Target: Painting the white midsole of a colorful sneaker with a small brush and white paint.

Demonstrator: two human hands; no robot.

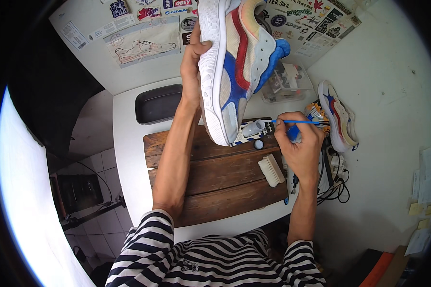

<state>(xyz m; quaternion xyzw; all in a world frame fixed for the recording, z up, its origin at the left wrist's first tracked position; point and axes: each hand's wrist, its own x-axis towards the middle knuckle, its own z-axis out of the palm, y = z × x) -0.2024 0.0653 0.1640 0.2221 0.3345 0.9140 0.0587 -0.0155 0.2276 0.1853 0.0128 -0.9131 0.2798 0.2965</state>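
Note:
A multicoloured sneaker (242, 52), with a white sole, red stripe and blue and cream panels, is held up toe-down over the board. My left hand (191, 71) is closed around its sole side, thumb on the sole edge. Between the fingertips of my right hand (301, 146) is a thin blue paintbrush (301, 122), its tip pointing left, close to the mouth of a small translucent bottle (254, 127). The bottle lies tilted or stands seen at an angle; I cannot tell which. Near it sits a small round cap (258, 144).
A wooden board (215, 182) lies on the white table, with a scrubbing brush (271, 171) on it. Behind are a black tray (159, 104) and a clear plastic box (287, 81). At right stand a bundle of paintbrushes (316, 114), another sneaker (337, 117) and black cables (337, 189).

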